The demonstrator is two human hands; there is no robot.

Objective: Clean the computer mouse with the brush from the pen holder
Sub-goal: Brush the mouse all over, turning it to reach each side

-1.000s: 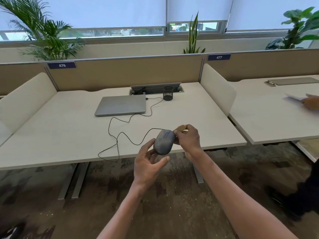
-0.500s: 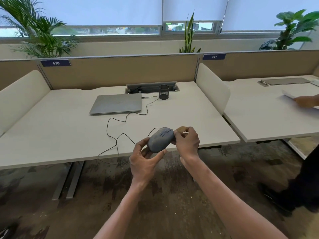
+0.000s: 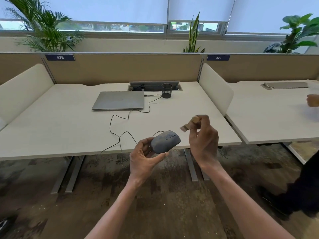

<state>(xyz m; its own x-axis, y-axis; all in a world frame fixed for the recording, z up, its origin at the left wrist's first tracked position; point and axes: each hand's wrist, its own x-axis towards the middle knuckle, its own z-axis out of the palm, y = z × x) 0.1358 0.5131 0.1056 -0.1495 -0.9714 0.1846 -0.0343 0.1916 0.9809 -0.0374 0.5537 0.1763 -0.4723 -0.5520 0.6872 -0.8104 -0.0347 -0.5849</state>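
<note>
My left hand (image 3: 144,157) grips a grey wired computer mouse (image 3: 164,141) in the air just in front of the desk's front edge, buttons facing up. Its black cable (image 3: 119,133) trails back over the desk (image 3: 69,128) to the laptop. My right hand (image 3: 203,140) holds a small wooden-handled brush (image 3: 190,124) by its handle, bristles pointing left. The brush is lifted up and to the right of the mouse, a short gap apart from it. A black mesh pen holder (image 3: 166,90) stands at the back of the desk.
A closed silver laptop (image 3: 119,100) lies at the back of the desk beside a cable hatch (image 3: 153,85). White side dividers (image 3: 214,88) flank the desk. At the neighbouring desk on the right, another person's hand (image 3: 312,100) and dark clothing (image 3: 303,190) show.
My right hand has lifted the brush off the mouse, up and to the right. My left hand still holds the mouse, tilted a little more level.
</note>
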